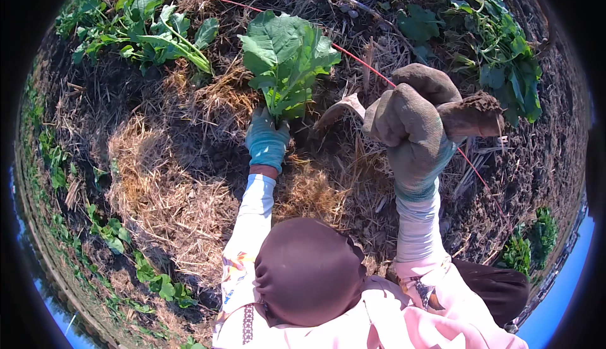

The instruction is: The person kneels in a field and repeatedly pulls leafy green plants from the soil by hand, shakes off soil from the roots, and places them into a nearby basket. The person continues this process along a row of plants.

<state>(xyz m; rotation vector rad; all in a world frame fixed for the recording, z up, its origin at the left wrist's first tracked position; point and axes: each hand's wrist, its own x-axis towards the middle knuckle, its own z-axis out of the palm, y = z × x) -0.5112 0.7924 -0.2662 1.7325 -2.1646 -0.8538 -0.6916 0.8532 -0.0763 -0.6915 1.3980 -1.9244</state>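
My left hand [268, 140], in a teal knit glove, is at the base of a broad-leaved green plant [284, 60], its fingers around the stems near the soil. My right hand [412, 112], in a soiled brown and teal glove, is closed on the handle of a hand tool [471, 116]. Dirt is caked on the handle's right end. A curved, soil-stained piece [343, 108], seemingly the tool's blade, shows left of that hand, beside the plant. The fingertips of my left hand are partly hidden by the plant and shadow.
A red string [362, 64] runs across the ground, passing behind my right hand. Leafy plants lie at the upper left [161, 36] and upper right [502, 55]. Dry straw mulch [175, 207] covers dark soil. Low green seedlings [111, 235] grow at the left.
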